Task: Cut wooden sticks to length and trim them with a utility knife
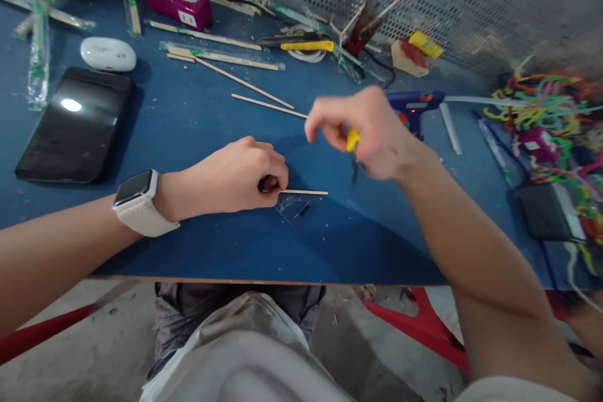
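My left hand rests on the blue table, its fingers closed around a thin wooden stick lying flat, whose free end points right. A small black piece shows inside the curl of the fingers, too hidden to name. Raised to the right of the stick, my right hand is closed on a yellow utility knife. Its grey blade end hangs below the palm, blurred and apart from the stick. Just under the stick lie a small dark fragment and clear scraps.
More sticks lie behind my hands, near another yellow cutter. A blue glue gun sits behind my right wrist. To the left are a black phone-like slab and a white case; a purple power strip stands behind.
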A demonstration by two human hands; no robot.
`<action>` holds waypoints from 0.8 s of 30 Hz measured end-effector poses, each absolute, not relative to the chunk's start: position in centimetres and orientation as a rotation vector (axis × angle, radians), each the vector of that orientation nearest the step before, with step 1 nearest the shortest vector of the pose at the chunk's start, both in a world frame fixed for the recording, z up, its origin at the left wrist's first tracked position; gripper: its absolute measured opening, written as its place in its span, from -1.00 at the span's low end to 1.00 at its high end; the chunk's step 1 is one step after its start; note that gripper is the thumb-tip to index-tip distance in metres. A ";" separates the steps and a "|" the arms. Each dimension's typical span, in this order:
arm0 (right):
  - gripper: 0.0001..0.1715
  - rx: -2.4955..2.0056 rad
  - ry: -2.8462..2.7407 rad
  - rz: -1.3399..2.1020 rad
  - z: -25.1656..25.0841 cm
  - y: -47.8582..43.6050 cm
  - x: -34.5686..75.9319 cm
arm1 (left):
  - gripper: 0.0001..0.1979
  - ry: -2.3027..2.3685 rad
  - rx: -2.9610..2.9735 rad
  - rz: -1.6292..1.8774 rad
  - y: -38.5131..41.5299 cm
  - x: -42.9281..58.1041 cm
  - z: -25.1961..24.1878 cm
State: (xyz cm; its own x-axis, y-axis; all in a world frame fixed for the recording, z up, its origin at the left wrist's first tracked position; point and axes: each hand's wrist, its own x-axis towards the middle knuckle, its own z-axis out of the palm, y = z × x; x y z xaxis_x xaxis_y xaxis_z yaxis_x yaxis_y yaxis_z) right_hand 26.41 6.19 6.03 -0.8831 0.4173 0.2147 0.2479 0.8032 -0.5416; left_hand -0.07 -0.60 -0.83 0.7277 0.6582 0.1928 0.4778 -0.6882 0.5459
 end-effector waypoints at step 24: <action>-0.72 -0.701 -2.857 -0.171 -0.3 -13.8 31.4 | -0.82 0.857 2.400 0.513 0.3 -0.4 -1.0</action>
